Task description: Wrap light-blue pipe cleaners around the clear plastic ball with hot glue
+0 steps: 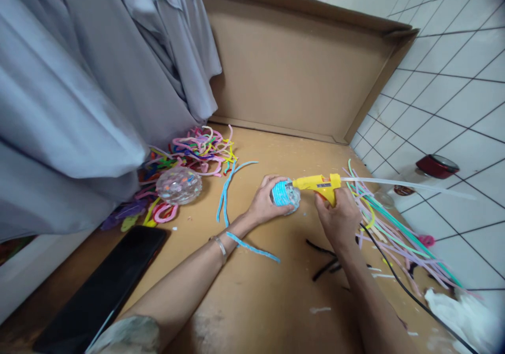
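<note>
My left hand [265,202] is closed around a small rounded piece [281,193] wrapped in rows of light blue pipe cleaner, its right side clear or whitish. In my right hand [340,214] is a yellow glue gun [315,182], with a finger at the trigger and a long clear glue stick [394,181] coming out of its back. The gun's nozzle meets the right side of the blue piece; whether it touches I cannot tell. Loose light blue pipe cleaners [225,193] lie left of my left hand, and another blue pipe cleaner [254,248] lies near my wrist.
A clear faceted bowl [179,185] and a heap of coloured pipe cleaners [201,146] sit at left, near a black phone [106,285]. Pastel pipe cleaners [398,233], a power cord [394,275] and a red-lidded jar [436,164] are at right. Cardboard [300,64] stands behind.
</note>
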Tool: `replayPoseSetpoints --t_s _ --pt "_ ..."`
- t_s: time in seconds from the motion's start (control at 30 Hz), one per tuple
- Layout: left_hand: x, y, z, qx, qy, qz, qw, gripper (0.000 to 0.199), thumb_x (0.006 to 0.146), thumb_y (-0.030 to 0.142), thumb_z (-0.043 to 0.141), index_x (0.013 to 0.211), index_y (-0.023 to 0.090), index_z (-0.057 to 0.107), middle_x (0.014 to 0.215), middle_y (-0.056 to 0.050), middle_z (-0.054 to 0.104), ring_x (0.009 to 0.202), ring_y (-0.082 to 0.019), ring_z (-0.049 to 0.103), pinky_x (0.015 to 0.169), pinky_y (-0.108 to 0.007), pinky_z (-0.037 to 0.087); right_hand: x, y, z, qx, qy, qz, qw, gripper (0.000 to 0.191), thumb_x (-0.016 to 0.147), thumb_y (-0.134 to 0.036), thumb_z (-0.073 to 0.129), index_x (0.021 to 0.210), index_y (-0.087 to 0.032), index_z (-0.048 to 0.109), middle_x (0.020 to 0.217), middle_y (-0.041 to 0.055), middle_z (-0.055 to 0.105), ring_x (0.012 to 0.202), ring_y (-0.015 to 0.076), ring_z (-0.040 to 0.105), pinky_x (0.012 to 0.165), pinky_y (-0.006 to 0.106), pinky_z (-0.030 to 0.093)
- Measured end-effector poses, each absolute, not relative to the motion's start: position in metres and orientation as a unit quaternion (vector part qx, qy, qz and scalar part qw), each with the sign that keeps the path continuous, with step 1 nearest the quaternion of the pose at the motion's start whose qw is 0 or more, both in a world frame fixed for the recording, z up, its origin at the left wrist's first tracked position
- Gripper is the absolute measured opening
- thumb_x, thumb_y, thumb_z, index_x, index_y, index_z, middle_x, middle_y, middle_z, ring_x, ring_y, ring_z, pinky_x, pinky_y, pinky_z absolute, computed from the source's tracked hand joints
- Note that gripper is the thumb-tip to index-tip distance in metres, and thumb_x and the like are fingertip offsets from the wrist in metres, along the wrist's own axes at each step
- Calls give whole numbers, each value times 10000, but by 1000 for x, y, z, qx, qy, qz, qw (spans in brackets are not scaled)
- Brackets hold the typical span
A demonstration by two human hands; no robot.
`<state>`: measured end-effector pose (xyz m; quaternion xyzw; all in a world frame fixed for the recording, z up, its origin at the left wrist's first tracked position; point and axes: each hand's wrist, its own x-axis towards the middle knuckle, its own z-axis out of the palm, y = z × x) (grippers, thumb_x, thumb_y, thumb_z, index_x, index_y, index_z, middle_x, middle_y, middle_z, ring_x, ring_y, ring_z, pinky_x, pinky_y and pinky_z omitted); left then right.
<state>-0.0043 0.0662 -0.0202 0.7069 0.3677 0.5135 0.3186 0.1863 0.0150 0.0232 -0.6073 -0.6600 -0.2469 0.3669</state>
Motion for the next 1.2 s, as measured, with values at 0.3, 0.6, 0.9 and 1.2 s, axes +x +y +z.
replayPoseSetpoints --t_s 0.3,0.6,0.9,1.2 --pt "-5 66 -20 708 362 518 316 688 552 283 839 1186 223 581 1199 -81 536 1185 -276 524 1051 -440 424 187 14 25 -592 -674 -237 373 132 872 -314 540 901 -188 566 828 71 617 772 212 553 678 305 397" --pt "-4 66 -21 707 364 516 317 696 549 278 845 1190 229 578 1206 -76 532 1189 -273 525 1053 -442 428 187 14 26 -588 -676 -240 373 115 872 -312 537 864 -199 555 785 54 594 741 205 532 648 300 377" --pt "-5 66 -20 708 361 514 323 682 554 273 838 1184 225 581 1203 -78 530 1189 -273 522 1058 -441 421 187 13 28 -587 -677 -245 370 134 876 -322 541 818 -202 543 762 47 587 723 200 524 646 298 373" --pt "-5 66 -21 713 350 522 311 674 561 287 834 1183 219 582 1191 -80 538 1176 -271 526 1049 -442 429 188 11 31 -577 -688 -247 364 130 876 -313 542 810 -201 539 758 43 587 711 195 521 634 293 367"
